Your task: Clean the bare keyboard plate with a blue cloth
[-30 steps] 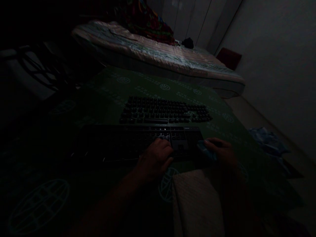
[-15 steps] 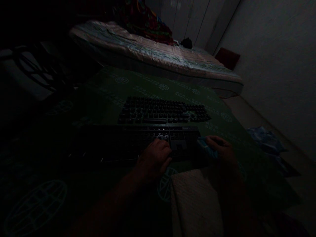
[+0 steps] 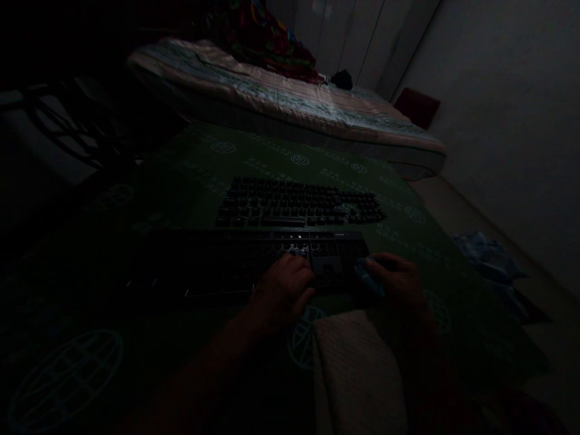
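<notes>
Had a folded beige cloth (image 3: 357, 374) nearest, low in view; laid the left hand (image 3: 287, 284) over the keyboard base (image 3: 244, 260), with fingers bent and tips hidden, so could not tell if gripping; pinched a blue rag (image 3: 370, 279) in the closed fingers of the right hand (image 3: 397, 281), at the number-pad end (image 3: 352, 248); seemed to be cleaning the base, and probably needed steady left-hand bracing and short, light strokes next; found the base between the left and right edges of the green printed sheet (image 3: 194, 163), with long axis running left to right, number pad towards the right edge; saw loose keycaps (image 3: 294, 202) in keyboard order beyond; made out a mattress (image 3: 290, 96) past the far edge.
</notes>
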Action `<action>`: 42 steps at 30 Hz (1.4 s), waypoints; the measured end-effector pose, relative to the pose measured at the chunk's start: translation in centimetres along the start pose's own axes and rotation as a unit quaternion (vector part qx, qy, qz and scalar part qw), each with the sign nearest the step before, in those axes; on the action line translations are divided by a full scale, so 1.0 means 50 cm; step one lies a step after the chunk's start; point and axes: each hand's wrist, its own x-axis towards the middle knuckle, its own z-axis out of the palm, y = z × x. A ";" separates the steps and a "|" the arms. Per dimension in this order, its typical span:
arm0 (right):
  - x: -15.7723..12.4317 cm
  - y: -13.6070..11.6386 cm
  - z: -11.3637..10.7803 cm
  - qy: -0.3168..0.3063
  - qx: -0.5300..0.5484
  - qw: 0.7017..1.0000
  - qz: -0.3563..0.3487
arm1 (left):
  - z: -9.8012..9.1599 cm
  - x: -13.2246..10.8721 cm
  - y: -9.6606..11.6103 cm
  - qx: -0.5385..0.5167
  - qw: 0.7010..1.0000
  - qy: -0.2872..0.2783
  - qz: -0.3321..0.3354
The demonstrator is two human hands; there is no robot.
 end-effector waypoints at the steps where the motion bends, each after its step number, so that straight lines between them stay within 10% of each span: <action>1: 0.000 0.001 -0.002 -0.006 -0.008 1.000 -0.003 | -0.001 0.000 0.000 0.000 1.000 -0.001 0.000; 42: 0.005 -0.011 -0.010 0.030 0.008 0.999 0.019 | -0.003 0.003 0.003 0.003 1.000 -0.007 0.001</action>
